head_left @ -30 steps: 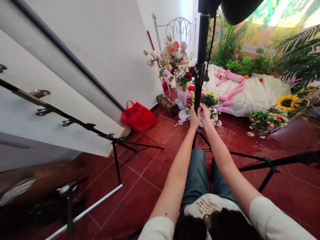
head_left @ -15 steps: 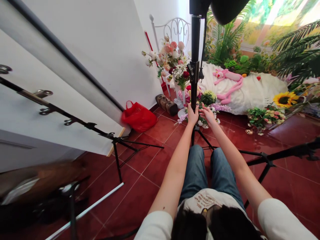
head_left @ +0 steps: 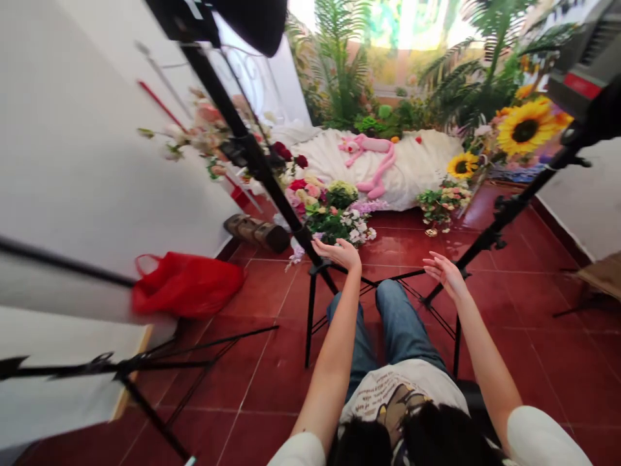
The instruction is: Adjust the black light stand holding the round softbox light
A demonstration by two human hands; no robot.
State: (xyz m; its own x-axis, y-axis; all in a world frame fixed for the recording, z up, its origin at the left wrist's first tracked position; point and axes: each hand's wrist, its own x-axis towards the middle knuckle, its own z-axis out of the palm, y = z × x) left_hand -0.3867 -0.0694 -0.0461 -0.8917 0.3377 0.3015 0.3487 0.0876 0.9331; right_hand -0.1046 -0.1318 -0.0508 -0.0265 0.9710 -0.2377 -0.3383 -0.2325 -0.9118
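Observation:
My left hand (head_left: 341, 254) is open beside the lower part of a black light stand (head_left: 262, 167), its fingertips close to the pole; whether they touch it I cannot tell. Nothing is held in it. To the right, my right hand (head_left: 447, 275) is raised above the floor with its fingers apart, holding nothing. It is just left of a second black stand (head_left: 499, 217), which carries a grey and red lamp (head_left: 579, 74). Both stands rest on spread tripod legs in front of my knees.
Flowers (head_left: 334, 210) stand beyond the left stand. A pink plush toy (head_left: 373, 145) lies on white cloth (head_left: 325, 152). A red bag (head_left: 187, 285) and a brown case (head_left: 257, 233) sit by the left wall. Low tripod legs (head_left: 208, 364) spread across the floor at the left.
My view has swung to the right. My left hand has opened from around the pole, and my right hand has moved away to the right, towards the second stand.

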